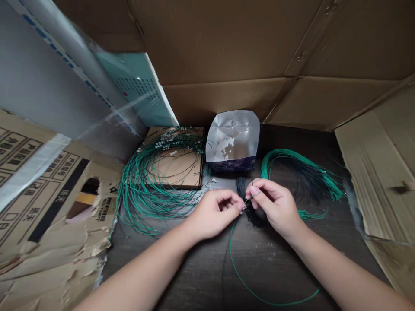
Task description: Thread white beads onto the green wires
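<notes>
Foil lines the small open box that stands at the back of the dark table, and a heap of small white beads lies inside it against the left wall; its lower outside band is dark blue with a pattern too fine to read. Left of it a flat brown carton carries part of a coil of green wires with white beads strung near the far ends, the loops spilling off the carton onto the table. Right of the box a second bundle of green and black wires fans out toward the right.

Both hands meet near the middle of the table, just in front of the box. The left hand pinches one end of a single green wire between thumb and fingertips; the right hand grips the same wire close beside it, fingertips nearly touching the left's. From the hands this wire drops toward the viewer and curves right in a long arc across bare tabletop. Whether a bead sits between the fingertips cannot be made out.

Cardboard walls close the back and right side, and torn printed cartons crowd the left edge. A clear plastic-wrapped panel leans in at upper left. Open table lies mostly in front, between and below the forearms. A tuft of black wire ends shows behind the hands, partly hidden by the right hand. A few tiny metal bits lie by the carton's corner, too small to identify.
</notes>
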Demonstrator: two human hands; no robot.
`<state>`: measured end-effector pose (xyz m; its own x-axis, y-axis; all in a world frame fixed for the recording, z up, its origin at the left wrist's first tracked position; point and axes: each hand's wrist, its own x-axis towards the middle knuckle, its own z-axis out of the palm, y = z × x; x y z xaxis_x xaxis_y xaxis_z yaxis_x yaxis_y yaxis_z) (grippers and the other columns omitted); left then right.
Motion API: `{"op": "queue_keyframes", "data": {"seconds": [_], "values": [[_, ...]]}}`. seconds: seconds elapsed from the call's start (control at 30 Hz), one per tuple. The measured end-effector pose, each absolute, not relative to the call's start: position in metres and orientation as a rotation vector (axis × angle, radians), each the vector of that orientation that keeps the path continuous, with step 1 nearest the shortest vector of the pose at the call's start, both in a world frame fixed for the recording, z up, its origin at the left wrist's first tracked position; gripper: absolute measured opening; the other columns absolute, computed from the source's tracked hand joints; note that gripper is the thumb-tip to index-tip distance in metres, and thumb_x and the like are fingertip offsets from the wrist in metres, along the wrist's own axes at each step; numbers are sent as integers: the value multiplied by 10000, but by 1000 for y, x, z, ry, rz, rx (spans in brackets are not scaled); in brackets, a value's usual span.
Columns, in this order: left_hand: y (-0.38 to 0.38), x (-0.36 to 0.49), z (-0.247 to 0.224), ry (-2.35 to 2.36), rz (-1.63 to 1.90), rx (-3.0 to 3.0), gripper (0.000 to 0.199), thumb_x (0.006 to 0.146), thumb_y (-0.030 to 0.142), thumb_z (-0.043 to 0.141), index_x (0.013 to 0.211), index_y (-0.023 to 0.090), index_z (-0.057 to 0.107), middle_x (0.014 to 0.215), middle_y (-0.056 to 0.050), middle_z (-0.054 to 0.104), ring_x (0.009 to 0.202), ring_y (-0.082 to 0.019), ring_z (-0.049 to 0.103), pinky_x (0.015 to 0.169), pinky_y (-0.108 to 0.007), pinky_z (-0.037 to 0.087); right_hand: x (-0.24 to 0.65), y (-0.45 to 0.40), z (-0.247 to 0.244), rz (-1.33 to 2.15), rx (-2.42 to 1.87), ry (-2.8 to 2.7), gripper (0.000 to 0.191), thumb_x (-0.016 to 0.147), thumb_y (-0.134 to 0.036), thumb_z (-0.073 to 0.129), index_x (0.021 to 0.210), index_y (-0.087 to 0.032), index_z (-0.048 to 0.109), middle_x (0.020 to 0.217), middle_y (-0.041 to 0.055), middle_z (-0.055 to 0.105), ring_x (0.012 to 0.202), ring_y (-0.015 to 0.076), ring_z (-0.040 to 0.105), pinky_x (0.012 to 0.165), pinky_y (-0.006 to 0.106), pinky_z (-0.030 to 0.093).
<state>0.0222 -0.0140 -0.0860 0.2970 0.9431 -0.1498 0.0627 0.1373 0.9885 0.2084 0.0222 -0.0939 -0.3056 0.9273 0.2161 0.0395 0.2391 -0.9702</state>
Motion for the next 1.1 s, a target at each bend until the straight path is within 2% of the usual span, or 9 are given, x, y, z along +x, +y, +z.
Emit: {"op": "queue_keyframes", "data": {"seconds": [0.2, 0.43, 0.6, 0.7, 0.87, 1.1], "values": [[-12, 22, -87, 1047, 915, 1127, 280, 844, 420, 759, 802, 148, 707, 652, 25, 586, 585, -99, 468, 597, -244, 381, 210, 22, -96, 1192, -931, -1577, 349, 976, -473, 666, 772, -190, 671, 704, 14, 653, 533, 110, 556, 519, 238, 497], [-10, 22, -86, 1026, 950, 1034, 397, 741, 496, 874, 788, 145, 693, 648, 29, 568, 603, -94, 453, 595, -239, 361, 210, 21, -95, 1133, -908, -1674, 285, 995, -384, 635, 790, -190, 671, 724, 20, 658, 554, 114, 554, 529, 240, 478], [-8, 19, -84, 982, 949, 948, 431, 645, 450, 956, 762, 148, 672, 618, 51, 547, 587, -82, 449, 600, -229, 363, 210, 21, -95, 917, -845, -1823, 236, 988, -265, 609, 764, -201, 645, 718, 26, 655, 627, 147, 599, 584, 275, 485], [-7, 17, -84, 979, 991, 919, 401, 655, 429, 957, 766, 151, 691, 630, 49, 572, 584, -80, 457, 606, -228, 377, 209, 19, -93, 805, -763, -1915, 222, 974, -180, 593, 755, -208, 607, 722, 21, 641, 663, 152, 614, 621, 286, 495], [-7, 14, -88, 1007, 1032, 892, 353, 649, 387, 969, 758, 149, 733, 654, 31, 622, 599, -86, 491, 605, -229, 383, 209, 13, -90, 680, -689, -2085, 237, 961, -134, 534, 741, -219, 561, 681, 12, 585, 614, 148, 565, 582, 288, 461], [-9, 15, -91, 1027, 1064, 854, 414, 631, 474, 975, 773, 142, 773, 728, -7, 684, 640, -98, 521, 650, -249, 410, 206, 10, -91, 590, -672, -2138, 234, 948, -126, 531, 735, -221, 551, 653, 2, 560, 587, 138, 529, 564, 285, 425]]}}
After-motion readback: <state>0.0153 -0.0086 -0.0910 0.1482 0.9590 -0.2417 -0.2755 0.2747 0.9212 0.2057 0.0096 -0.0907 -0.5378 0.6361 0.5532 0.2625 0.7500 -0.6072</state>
